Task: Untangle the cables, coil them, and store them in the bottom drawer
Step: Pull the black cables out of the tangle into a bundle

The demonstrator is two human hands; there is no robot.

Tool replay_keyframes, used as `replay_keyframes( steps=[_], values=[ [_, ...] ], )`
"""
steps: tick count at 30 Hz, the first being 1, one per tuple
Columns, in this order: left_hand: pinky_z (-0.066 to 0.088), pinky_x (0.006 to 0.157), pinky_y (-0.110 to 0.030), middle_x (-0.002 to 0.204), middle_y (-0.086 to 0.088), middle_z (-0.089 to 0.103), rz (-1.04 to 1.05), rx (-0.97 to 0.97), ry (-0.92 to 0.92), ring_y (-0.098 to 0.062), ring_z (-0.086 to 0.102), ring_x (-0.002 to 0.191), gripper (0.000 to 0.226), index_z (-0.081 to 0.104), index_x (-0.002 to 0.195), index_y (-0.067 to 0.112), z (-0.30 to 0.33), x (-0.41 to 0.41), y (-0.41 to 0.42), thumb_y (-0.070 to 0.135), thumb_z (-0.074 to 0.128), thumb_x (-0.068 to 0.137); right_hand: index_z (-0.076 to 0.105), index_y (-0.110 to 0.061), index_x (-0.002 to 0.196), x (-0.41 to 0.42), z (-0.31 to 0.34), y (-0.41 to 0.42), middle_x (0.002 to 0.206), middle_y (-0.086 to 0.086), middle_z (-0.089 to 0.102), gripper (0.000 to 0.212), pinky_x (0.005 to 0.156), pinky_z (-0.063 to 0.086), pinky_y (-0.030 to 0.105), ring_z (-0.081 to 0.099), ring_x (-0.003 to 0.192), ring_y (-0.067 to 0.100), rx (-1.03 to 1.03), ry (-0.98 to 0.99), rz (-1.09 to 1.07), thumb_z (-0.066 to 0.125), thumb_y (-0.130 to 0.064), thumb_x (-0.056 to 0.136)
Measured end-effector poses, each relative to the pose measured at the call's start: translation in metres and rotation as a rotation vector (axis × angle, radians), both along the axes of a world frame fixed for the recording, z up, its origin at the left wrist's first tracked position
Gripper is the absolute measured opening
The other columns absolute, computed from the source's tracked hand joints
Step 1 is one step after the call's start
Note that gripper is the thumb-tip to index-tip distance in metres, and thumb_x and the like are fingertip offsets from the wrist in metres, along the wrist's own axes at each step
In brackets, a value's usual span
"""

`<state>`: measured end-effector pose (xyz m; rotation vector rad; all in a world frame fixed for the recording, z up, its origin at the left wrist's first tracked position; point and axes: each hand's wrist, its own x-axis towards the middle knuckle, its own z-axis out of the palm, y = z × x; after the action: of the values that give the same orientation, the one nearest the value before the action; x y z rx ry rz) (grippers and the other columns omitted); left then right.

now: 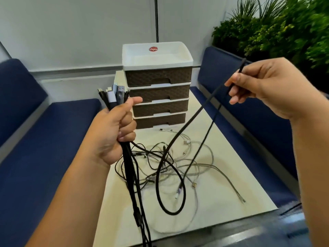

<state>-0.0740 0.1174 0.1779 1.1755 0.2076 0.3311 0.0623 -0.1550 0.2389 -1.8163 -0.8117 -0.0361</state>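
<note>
My left hand [114, 132] grips a bundle of black cables [130, 173]; their plug ends stick up above my fist and the rest hangs down past the table edge. Raised to the right, my right hand [263, 86] pinches a black cable [192, 116] that runs down into a tangle of black and white cables [178, 166] on the cream table [231, 184]. A drawer unit [158, 82] with several brown drawers stands at the table's far end. Its bottom drawer [160, 121] is closed.
Blue cushioned benches run along the left side [44, 148] and the right side [249, 111] of the table. Green plants [277, 27] fill the back right corner. A black pole [156, 18] rises behind the drawer unit against the white wall.
</note>
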Motion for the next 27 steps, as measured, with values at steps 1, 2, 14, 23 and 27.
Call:
replay_keyframes(
  steps=[1, 2, 14, 23, 27],
  values=[
    [0.011, 0.039, -0.017, 0.048, 0.010, 0.021, 0.008, 0.007, 0.000, -0.002, 0.017, 0.036, 0.023, 0.063, 0.112, 0.011, 0.000, -0.005, -0.007, 0.023, 0.047, 0.100, 0.071, -0.008, 0.085, -0.002, -0.005, -0.008, 0.067, 0.008, 0.069, 0.017, 0.058, 0.055, 0.022, 0.069, 0.064, 0.024, -0.018, 0.021, -0.002, 0.059, -0.020, 0.091],
    [0.011, 0.039, -0.017, 0.047, 0.010, 0.021, 0.017, 0.014, 0.001, -0.002, 0.017, 0.037, 0.022, 0.063, 0.112, 0.011, 0.000, -0.009, -0.014, 0.023, 0.048, 0.100, 0.071, -0.008, 0.086, -0.004, -0.009, -0.015, 0.068, 0.008, 0.069, 0.018, 0.059, 0.056, 0.022, 0.069, 0.064, 0.024, -0.033, 0.035, 0.007, 0.059, -0.021, 0.091],
    [0.015, 0.036, -0.016, 0.047, 0.011, 0.022, 0.042, 0.091, -0.063, -0.002, 0.018, 0.036, 0.025, 0.060, 0.115, 0.010, 0.005, -0.072, -0.094, 0.025, 0.047, 0.101, 0.071, -0.001, 0.089, -0.061, -0.085, -0.078, 0.071, 0.014, 0.068, 0.026, 0.062, 0.053, 0.030, 0.068, 0.064, 0.025, -0.171, 0.339, 0.178, 0.054, -0.020, 0.096],
    [0.014, 0.036, -0.016, 0.044, 0.011, 0.023, 0.064, 0.159, -0.115, -0.001, 0.016, 0.037, 0.021, 0.062, 0.108, 0.015, 0.020, -0.109, -0.130, 0.026, 0.046, 0.100, 0.067, 0.006, 0.096, -0.106, -0.186, -0.083, 0.075, 0.015, 0.067, 0.026, 0.061, 0.052, 0.026, 0.067, 0.066, 0.024, -0.450, 0.623, 0.399, 0.055, -0.016, 0.099],
    [0.014, 0.036, -0.016, 0.046, 0.010, 0.023, 0.069, 0.159, -0.140, -0.001, 0.017, 0.038, 0.021, 0.062, 0.108, 0.015, 0.023, -0.119, -0.136, 0.026, 0.047, 0.100, 0.063, -0.002, 0.109, -0.115, -0.237, -0.088, 0.086, 0.013, 0.066, 0.019, 0.063, 0.053, 0.025, 0.067, 0.077, 0.028, -0.683, 0.756, 0.494, 0.048, -0.011, 0.101]
  ],
)
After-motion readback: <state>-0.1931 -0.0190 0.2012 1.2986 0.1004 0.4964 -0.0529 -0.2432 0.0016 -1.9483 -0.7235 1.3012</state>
